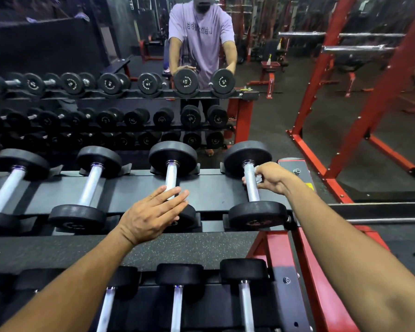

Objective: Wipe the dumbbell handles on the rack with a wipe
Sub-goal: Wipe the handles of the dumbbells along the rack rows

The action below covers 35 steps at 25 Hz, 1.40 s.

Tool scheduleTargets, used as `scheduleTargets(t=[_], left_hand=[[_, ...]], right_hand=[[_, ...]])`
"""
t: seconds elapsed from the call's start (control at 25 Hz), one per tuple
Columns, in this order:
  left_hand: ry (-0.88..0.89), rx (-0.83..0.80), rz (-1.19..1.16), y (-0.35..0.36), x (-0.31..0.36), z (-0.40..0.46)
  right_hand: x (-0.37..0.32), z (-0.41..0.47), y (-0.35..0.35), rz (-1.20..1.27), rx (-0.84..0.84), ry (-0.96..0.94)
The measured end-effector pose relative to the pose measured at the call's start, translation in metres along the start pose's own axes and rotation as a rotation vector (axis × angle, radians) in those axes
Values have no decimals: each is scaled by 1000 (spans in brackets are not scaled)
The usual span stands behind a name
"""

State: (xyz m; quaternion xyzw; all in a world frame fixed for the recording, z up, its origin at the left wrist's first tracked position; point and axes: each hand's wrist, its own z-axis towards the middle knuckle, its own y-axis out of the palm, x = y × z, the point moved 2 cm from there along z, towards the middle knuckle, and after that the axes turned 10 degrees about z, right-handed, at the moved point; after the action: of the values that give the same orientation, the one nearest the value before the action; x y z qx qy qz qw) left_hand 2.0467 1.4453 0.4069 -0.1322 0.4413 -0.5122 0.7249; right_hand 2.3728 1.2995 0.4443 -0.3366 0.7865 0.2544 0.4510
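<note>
My right hand (270,177) pinched the wipe (258,174) round the handle (251,184) of the end dumbbell on the rack (139,190), my left hand (151,215) lay flat, fingers apart, beside it; best twist along its length.

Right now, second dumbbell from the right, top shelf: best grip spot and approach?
Grip the bare far half of the handle, coming from above. The second dumbbell lies cradled, heads front and back, and the left hand covers the near half.
</note>
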Motion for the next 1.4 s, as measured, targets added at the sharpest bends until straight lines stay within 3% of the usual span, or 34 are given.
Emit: scheduleTargets(t=[0.16,0.28,0.48,0.56,0.72,0.84,1.2,1.4], left_hand=[[-4,0,0,0,1,-1],[-20,-27,-13,-2,2,-2],[-78,-125,1,-8,10,1],[-135,-184,9,-13,18,0],[-436,-312,-57,-29,41,6],[-648,-308,-268,-48,63,9],[-920,-16,-935,-147,109,-35],[-869,32,-995,-171,94,-93]], right_hand=[[10,-1,0,31,-10,53],[23,-17,-10,-122,-54,145],[16,-57,-4,-782,80,-134],[15,-69,-4,-877,140,-254],[21,-100,-5,-653,258,-559],[37,-139,13,-483,184,-675],[110,-233,142,-114,24,-568],[149,-266,209,-104,-4,-490]])
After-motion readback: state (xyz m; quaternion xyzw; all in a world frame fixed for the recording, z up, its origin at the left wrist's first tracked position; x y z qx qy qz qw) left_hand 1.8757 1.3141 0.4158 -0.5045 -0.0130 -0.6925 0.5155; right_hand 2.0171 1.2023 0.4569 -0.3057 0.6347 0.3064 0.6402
